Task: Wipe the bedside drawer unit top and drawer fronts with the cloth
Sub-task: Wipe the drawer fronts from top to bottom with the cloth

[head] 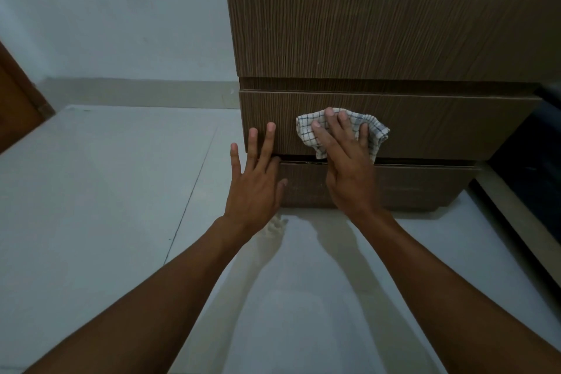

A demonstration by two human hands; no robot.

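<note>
The brown wood-grain drawer unit [379, 24] fills the upper right, seen from low in front. Its tall upper drawer front is bare. On the middle drawer front [440, 127] my right hand [346, 167] presses a white cloth with blue checks [309, 130] flat with straight fingers. The cloth bunches out to the right of that hand and hangs to the gap above the lowest drawer front [409, 188]. My left hand [255, 182] rests with spread straight fingers on the left end of the middle drawer front, its thumb at the gap. The unit's top is out of view.
A pale tiled floor [106, 191] spreads left and below, meeting a light wall [121, 24] at a skirting. A brown wooden door edge [15, 106] stands at far left. A dark bed side [534, 167] runs along the right of the unit.
</note>
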